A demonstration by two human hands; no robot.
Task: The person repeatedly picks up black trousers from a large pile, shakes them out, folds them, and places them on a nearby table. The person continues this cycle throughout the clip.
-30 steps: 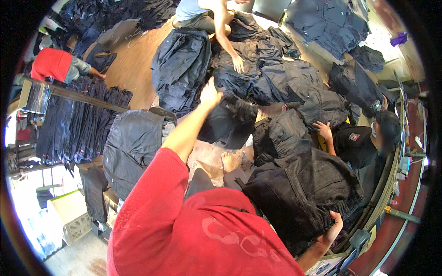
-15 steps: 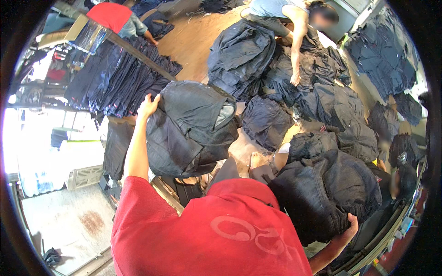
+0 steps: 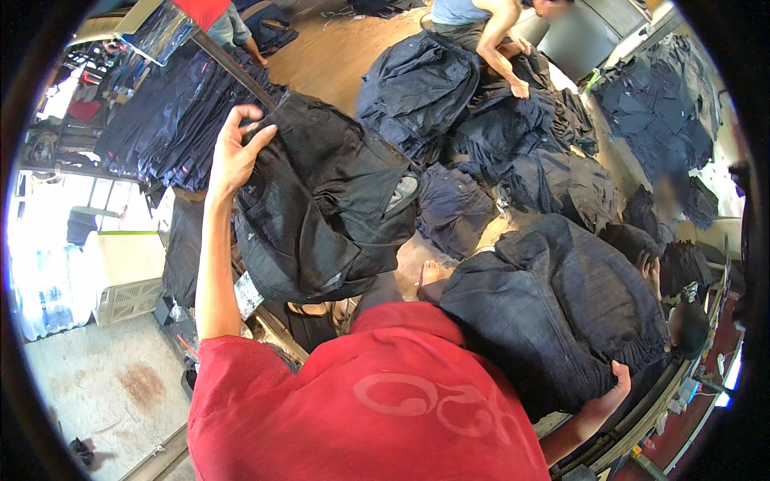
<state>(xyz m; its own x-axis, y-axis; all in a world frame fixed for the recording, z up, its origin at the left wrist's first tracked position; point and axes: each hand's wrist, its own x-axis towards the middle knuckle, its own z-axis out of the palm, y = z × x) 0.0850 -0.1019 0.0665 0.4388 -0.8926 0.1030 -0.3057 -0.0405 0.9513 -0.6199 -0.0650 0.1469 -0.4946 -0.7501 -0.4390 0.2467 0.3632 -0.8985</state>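
Note:
My left hand (image 3: 234, 152) is raised at the left with thumb and curled fingers apart. It stands against the upper left edge of a pile of black trousers (image 3: 321, 200), with no cloth visible between the fingertips. A grey lining patch shows on the pile's right side. Low on the right, my right hand (image 3: 618, 386) is closed on the gathered elastic edge of a dark denim garment (image 3: 553, 297), which bulges beside my red shirt. Part of that hand's fingers is hidden behind the cloth.
Bundles of dark clothes (image 3: 417, 88) lie on the floor ahead, where a person in a blue top (image 3: 461, 11) bends over them. A stack of dark trousers (image 3: 172, 120) is at far left beside a metal bar (image 3: 233, 68). Another person's hand (image 3: 651, 271) is at right.
My left hand's fingers have opened and lifted at the black pile, whose top folds have shifted. My right hand keeps its hold while the dark denim garment spreads higher and leftward.

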